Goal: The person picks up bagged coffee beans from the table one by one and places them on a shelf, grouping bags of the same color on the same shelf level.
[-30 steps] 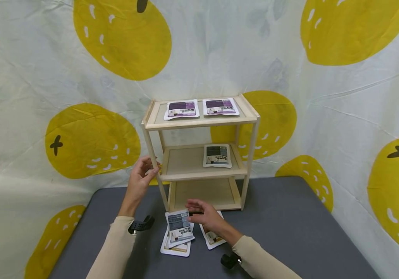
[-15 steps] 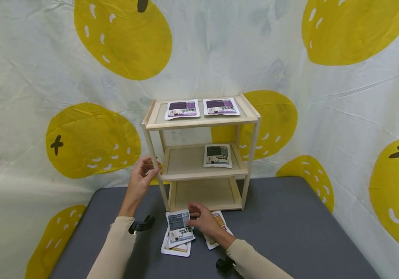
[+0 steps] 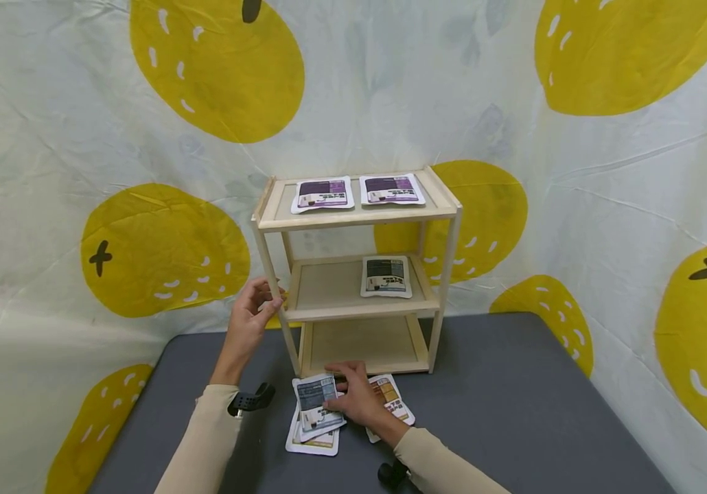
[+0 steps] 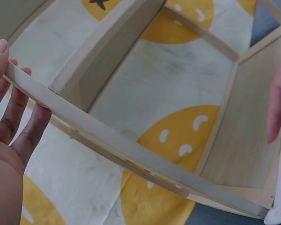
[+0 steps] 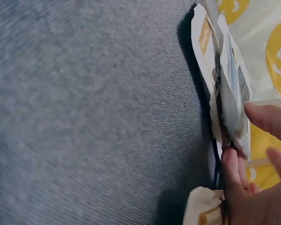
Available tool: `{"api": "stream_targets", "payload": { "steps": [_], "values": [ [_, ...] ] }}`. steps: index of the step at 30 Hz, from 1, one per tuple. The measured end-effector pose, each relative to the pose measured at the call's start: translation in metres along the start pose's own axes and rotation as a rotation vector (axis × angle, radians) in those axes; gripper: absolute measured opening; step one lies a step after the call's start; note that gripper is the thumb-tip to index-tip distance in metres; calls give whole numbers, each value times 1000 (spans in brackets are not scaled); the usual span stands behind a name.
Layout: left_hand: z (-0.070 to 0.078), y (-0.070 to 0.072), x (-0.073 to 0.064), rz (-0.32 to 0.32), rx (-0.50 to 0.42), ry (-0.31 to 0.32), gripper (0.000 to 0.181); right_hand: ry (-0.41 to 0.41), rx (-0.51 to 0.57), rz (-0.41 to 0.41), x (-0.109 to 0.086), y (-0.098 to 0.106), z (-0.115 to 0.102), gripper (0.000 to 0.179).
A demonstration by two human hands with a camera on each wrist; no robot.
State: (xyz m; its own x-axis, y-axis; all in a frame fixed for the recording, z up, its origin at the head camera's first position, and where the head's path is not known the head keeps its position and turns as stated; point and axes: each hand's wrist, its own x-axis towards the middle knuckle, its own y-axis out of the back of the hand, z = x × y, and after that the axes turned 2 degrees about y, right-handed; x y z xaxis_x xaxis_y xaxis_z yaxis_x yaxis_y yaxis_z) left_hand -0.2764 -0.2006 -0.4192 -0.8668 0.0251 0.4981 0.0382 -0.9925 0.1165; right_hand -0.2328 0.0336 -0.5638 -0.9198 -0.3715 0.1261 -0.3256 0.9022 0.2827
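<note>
Fingers [image 5: 231, 166] of the right hand [image 3: 358, 398] under the edge, thumb on the printed face, and that's a pinch on the flat blue-and-white pouch [image 3: 315, 396]! It sits atop a flat gold-and-white pouch [image 3: 313, 447] on the dark grey bench [image 3: 502, 412], right before the lower front edge of the three-tier pale wooden rack [image 3: 360, 223], toward its left corner. Up at the rack's left edge, the left hand [image 3: 251, 309] has thumb and fingers curled round the slim wooden front post [image 4: 112, 136], seemingly as a steadying hold.

Just right of the action, an orange-and-white pouch [image 3: 398, 405] lies partly hidden by the right wrist. Up top, two purple-and-white pouches [image 3: 392, 190] lie side by side; one dark-and-white pouch [image 3: 386, 276] rests near the middle shelf's right edge.

Looks like the pick-up step to me: grip made, full lift not yet, though a dark gap shows between the pinched pouch and the gold one. What's called for now, I'd say: a firm pinch and a clean peel upward, without dragging the gold pouch along.
</note>
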Motion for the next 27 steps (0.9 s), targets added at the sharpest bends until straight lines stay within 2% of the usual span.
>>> {"api": "stream_targets", "payload": {
  "steps": [3, 7, 10, 14, 21, 27],
  "values": [
    [2, 0, 0, -1, -3, 12, 38, 39, -8, -20, 0, 0, 2, 56],
    [18, -3, -3, -12, 8, 10, 36, 78, -52, -52, 0, 0, 2, 41],
    [16, -3, -3, -7, 14, -5, 35, 77, -103, -69, 1, 0, 0, 36],
    [0, 0, -1, 1, 12, -22, 35, 57, -168, -71, 1, -3, -4, 40],
    [-1, 2, 0, -2, 6, -25, 35, 130, -293, -89, 2, -5, -7, 41],
    [1, 1, 0, -4, -2, -27, 35, 137, -303, -140, 2, -4, -6, 32]
  ]
}}
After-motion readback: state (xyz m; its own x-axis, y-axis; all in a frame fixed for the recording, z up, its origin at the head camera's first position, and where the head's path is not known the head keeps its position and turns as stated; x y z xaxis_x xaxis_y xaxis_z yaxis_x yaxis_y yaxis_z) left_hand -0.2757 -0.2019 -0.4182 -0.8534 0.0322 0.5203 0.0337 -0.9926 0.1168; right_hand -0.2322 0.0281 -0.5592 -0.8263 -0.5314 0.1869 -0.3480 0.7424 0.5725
